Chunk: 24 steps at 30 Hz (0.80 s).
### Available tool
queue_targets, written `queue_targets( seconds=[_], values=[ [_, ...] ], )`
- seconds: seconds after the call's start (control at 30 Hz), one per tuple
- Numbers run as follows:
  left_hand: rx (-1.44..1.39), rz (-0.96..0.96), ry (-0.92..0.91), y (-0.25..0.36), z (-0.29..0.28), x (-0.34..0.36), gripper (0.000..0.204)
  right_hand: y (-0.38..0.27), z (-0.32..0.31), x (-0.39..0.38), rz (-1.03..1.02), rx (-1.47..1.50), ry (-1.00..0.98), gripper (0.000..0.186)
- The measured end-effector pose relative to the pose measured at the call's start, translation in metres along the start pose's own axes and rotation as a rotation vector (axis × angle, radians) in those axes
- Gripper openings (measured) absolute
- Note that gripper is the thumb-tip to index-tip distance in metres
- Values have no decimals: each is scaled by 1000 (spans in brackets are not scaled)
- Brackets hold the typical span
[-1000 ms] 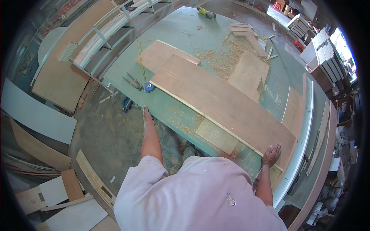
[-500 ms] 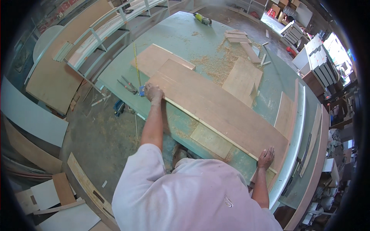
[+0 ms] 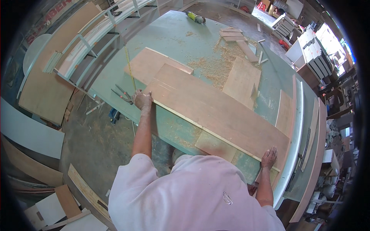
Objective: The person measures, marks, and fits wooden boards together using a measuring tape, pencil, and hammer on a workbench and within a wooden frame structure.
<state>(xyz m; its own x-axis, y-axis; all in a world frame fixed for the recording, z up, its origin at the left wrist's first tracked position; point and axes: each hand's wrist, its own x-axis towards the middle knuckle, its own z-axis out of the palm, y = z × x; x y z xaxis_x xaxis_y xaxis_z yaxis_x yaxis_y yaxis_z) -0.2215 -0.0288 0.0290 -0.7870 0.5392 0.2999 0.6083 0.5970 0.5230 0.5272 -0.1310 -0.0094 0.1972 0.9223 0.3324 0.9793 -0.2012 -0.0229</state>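
A long, wide wooden board (image 3: 212, 109) with a pale strip along its near edge lies slantwise across the green-topped table (image 3: 173, 131). My left hand (image 3: 143, 100) is closed on its near left corner, thumb against the edge. At the other end my right hand (image 3: 268, 157) grips the near edge, its fingers laid over the top face and its thumb hidden. A yellow measuring tape (image 3: 128, 65) stretches along the table beyond my left hand; its case is out of sight. Pliers (image 3: 124, 94) lie just left of that hand.
Another board (image 3: 156, 63) lies behind the long one, partly covered. Sawdust (image 3: 210, 67), several offcuts (image 3: 233, 35) and a yellow-green power tool (image 3: 195, 17) are on the far side. A white metal strip (image 3: 298, 127) runs along the right. White racking (image 3: 86, 42) stands at the left.
The long board's left end has shifted left and toward me, with my left hand on it. The blue tape case beside that hand has gone from sight. My right hand stays at its end.
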Motion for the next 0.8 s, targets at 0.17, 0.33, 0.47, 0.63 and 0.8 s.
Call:
queue_targets(
  seconds=[0.17, 0.33, 0.47, 0.63, 0.8],
  values=[
    [-182, -126, 32, 34, -22, -49, 55, -71, -5, 37, -64, 180, -23, 40],
    [-727, -617, -272, 26, 17, -146, 47, -246, -7, 110, -409, 453, -94, 48],
    [-1105, -895, -1003, 57, 19, -197, 45, -300, 13, 155, -417, 405, -296, 58],
    [-1102, -961, -1054, 88, 22, -221, 49, -335, 0, 189, -333, 263, -660, 78],
    [-1266, -943, -1067, 90, 13, -216, 49, -331, -58, 220, -303, 306, -618, 77]
  ],
)
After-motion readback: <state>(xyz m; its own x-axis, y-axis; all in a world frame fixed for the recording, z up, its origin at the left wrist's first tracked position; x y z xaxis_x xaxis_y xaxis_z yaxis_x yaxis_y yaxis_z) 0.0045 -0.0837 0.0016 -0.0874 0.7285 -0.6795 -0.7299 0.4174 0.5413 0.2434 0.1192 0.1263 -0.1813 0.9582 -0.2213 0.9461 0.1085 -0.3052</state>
